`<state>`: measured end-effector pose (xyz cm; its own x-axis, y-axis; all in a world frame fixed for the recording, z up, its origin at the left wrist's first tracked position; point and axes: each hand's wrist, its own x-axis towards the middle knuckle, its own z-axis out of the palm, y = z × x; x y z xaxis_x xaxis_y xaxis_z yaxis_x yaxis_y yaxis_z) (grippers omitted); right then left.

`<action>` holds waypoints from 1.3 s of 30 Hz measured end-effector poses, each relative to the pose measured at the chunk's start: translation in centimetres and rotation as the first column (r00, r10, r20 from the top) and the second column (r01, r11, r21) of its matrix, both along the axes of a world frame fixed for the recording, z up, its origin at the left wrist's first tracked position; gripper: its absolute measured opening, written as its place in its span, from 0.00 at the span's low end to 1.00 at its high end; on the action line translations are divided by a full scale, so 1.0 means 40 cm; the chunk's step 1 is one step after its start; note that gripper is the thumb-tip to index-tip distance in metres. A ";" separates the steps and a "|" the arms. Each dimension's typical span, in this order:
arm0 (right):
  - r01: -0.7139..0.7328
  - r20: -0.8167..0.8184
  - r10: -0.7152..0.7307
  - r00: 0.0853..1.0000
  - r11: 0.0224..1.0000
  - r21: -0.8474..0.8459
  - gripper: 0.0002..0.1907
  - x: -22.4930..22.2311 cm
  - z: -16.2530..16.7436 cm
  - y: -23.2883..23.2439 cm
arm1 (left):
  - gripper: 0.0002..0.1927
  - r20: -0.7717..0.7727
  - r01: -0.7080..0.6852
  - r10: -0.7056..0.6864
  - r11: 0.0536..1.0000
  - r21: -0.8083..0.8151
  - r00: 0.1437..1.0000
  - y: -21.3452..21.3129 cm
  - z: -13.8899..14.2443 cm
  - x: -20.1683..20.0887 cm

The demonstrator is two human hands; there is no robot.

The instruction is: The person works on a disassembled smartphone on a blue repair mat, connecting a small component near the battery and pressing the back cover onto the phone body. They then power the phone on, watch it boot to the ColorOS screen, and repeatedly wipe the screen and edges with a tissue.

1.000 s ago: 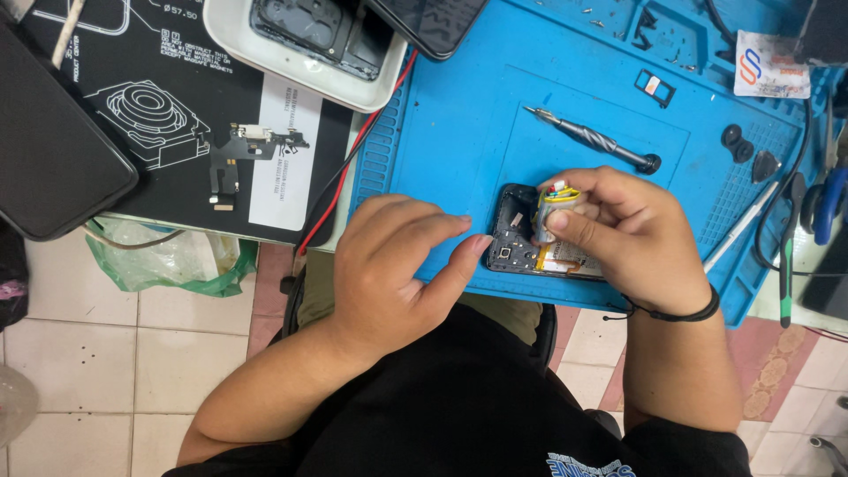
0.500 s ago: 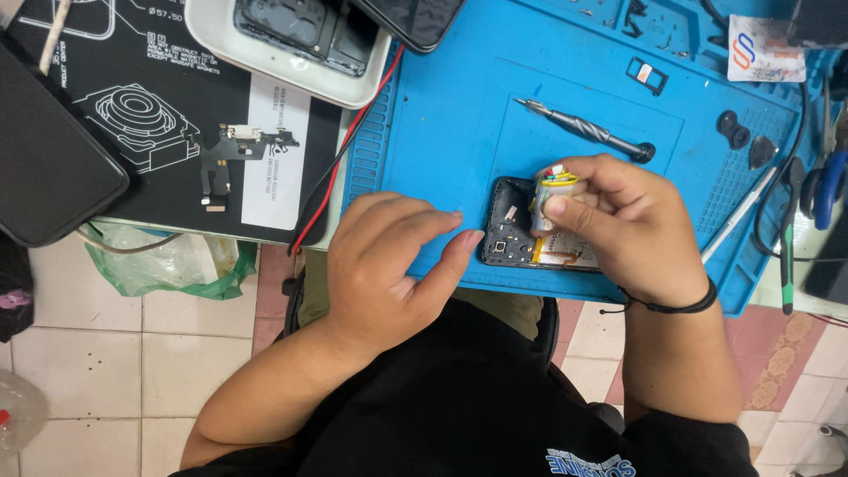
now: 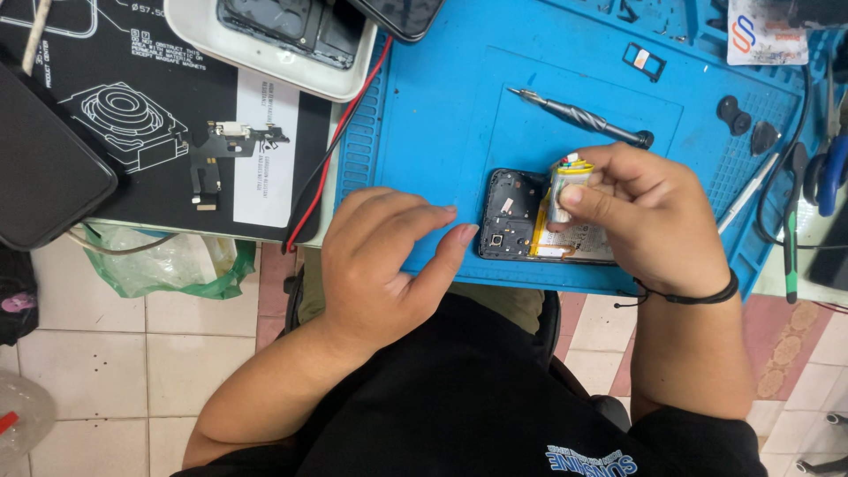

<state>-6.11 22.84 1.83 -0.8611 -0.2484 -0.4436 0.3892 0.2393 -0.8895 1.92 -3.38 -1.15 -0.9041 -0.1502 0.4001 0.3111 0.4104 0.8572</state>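
The hands work at the near edge of a blue repair mat (image 3: 442,115) on the table. The left hand (image 3: 384,261) lies flat on that mat with its fingers loosely spread and holds nothing; its thumb tip sits just beside the left end of an opened smartphone (image 3: 512,216). The right hand (image 3: 640,216) pinches a small pale battery with coloured wires (image 3: 565,181) between thumb and forefinger, holding it upright over the phone's middle. The phone lies face down on the mat, near its front edge, with its back off, so dark inner parts show on the left and a yellowish sheet under the right hand. A black band circles the right wrist.

Left of the mat lies a black printed mat (image 3: 115,115) with white line drawings, a dark slab (image 3: 44,168) at its left end and a small flex cable part (image 3: 221,146) beside a white paper slip. A red wire (image 3: 340,132) runs along the blue mat's left edge. Behind the mat's left corner stands a white tray (image 3: 265,62) with a dark phone frame inside. On the mat, just behind the phone, rests a precision screwdriver (image 3: 583,119); further back lies a small SIM tray (image 3: 643,60). At the mat's right side are two black picks (image 3: 746,124), tweezers (image 3: 746,194) and blue-handled pliers (image 3: 830,172).
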 end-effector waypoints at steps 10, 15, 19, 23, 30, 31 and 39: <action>0.028 0.030 -0.028 0.999 1.000 -0.006 0.14 -0.008 0.007 0.028 | 0.09 0.003 0.007 -0.007 1.000 -0.003 1.000 0.006 -0.005 -0.001; 0.030 0.040 -0.030 0.999 1.000 -0.008 0.14 -0.009 0.011 0.045 | 0.10 -0.008 -0.002 0.002 1.000 -0.015 1.000 0.008 -0.006 -0.001; 0.045 0.045 -0.045 0.998 0.999 -0.005 0.13 -0.008 0.010 0.059 | 0.09 -0.009 -0.001 0.001 1.000 -0.027 1.000 0.009 -0.005 -0.001; 0.038 0.039 -0.037 0.999 0.999 -0.016 0.13 -0.007 0.008 0.072 | 0.09 -0.006 0.007 -0.007 1.000 -0.026 1.000 0.011 -0.004 -0.001; 0.052 0.040 -0.050 0.998 0.998 -0.041 0.13 -0.005 0.008 0.092 | 0.09 -0.005 0.014 -0.014 0.999 -0.040 1.000 0.016 -0.003 -0.004; 0.052 0.036 -0.050 0.998 0.998 -0.046 0.13 -0.004 0.009 0.096 | 0.09 -0.003 0.018 -0.018 0.999 -0.041 1.000 0.017 -0.003 -0.004; 0.055 0.049 -0.053 0.997 0.998 -0.034 0.12 -0.004 0.014 0.128 | 0.10 -0.005 0.015 -0.015 0.998 -0.058 1.000 0.025 -0.004 -0.006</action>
